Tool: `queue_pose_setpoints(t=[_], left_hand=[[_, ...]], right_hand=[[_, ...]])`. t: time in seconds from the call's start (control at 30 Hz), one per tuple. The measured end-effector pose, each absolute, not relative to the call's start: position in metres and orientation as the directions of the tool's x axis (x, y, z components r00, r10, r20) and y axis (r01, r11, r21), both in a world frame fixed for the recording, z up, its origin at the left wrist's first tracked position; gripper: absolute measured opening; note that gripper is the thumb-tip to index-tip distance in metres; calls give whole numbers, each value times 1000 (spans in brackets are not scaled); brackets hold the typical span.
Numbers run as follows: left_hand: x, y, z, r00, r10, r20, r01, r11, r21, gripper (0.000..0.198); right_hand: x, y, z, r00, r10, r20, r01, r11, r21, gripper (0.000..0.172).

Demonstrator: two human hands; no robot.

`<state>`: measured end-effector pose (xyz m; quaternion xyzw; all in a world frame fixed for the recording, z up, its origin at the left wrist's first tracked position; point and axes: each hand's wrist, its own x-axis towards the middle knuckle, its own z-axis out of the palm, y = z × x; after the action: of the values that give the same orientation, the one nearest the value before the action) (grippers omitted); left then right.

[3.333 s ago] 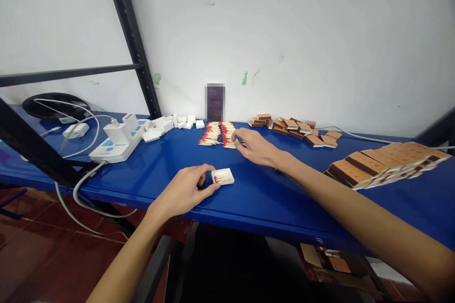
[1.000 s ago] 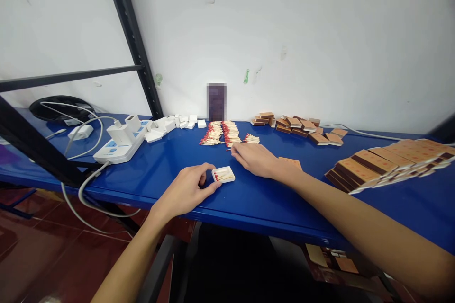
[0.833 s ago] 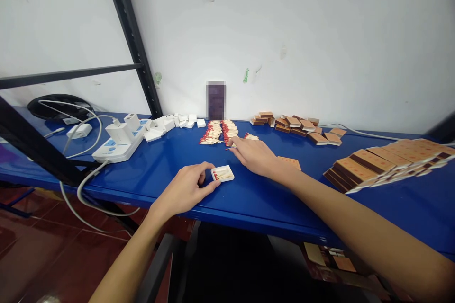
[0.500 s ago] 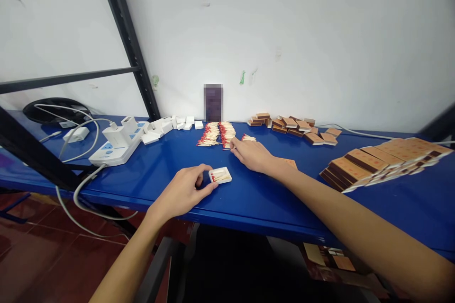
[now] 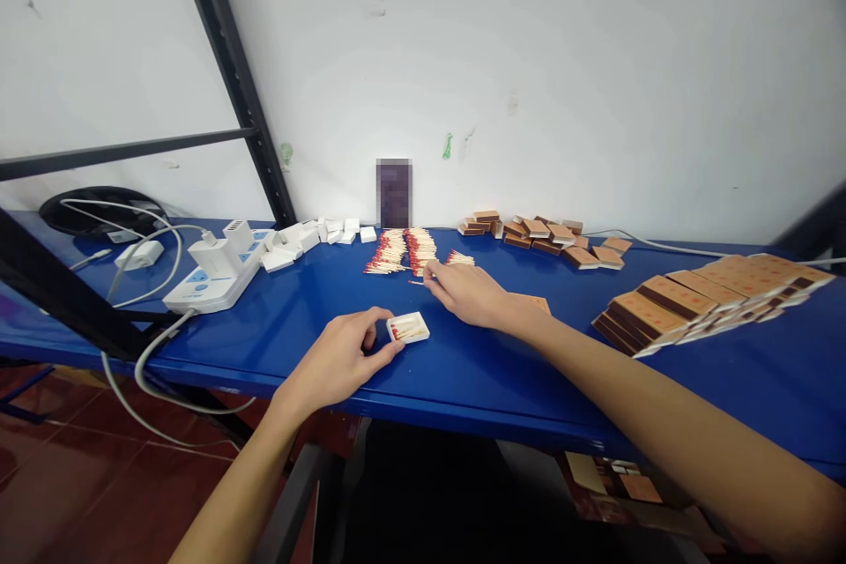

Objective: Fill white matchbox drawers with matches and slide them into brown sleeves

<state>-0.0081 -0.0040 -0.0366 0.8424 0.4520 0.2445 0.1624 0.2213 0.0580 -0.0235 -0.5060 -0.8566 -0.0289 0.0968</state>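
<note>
white tray (image 5: pixel 413 318) with some matches (image 5: pixel 410 332) is being held by the left hand (image 5: pixel 340 357) on the blue table (image 5: pixel 489 370), one match (image 5: pixel 417 284) is being pinched by the right hand (image 5: pixel 466 293), near match piles (image 5: pixel 421 248)

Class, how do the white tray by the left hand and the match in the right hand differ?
The white tray is a shallow, open box; the match is a thin stick with a red head. The white tray lies on the blue table, held by the left hand; the match is pinched by the right hand. Each touches one hand.
</note>
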Motion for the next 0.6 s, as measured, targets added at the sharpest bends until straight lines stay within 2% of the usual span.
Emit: queue_pose_setpoints(t=[0.1, 0.2, 0.3, 0.37, 0.47, 0.6], left_hand=[[-7, -4, -36, 442, 856, 269, 696, -516, 499, 34], [-6, -4, -36, 414, 870, 266, 711, -492, 502, 33], [-6, -4, -36, 412, 870, 269, 718, -493, 492, 36], [-6, -4, -36, 427, 864, 267, 715, -503, 486, 36], [-7, -4, -36, 442, 859, 259, 708, -511, 488, 35], [-7, -4, -35, 456, 854, 251, 705, -518, 484, 33]], right_hand=[[216, 39, -15, -589, 746, 309, 770, 635, -65, 18], [214, 34, -15, -679, 681, 273, 692, 718, -70, 18], [218, 47, -23, -606, 745, 279, 755, 649, -91, 22], [222, 60, -29, -508, 807, 301, 834, 548, -61, 25], [226, 75, -36, -420, 872, 252, 901, 434, 3, 24], [227, 84, -41, -390, 898, 205, 918, 398, 2, 22]])
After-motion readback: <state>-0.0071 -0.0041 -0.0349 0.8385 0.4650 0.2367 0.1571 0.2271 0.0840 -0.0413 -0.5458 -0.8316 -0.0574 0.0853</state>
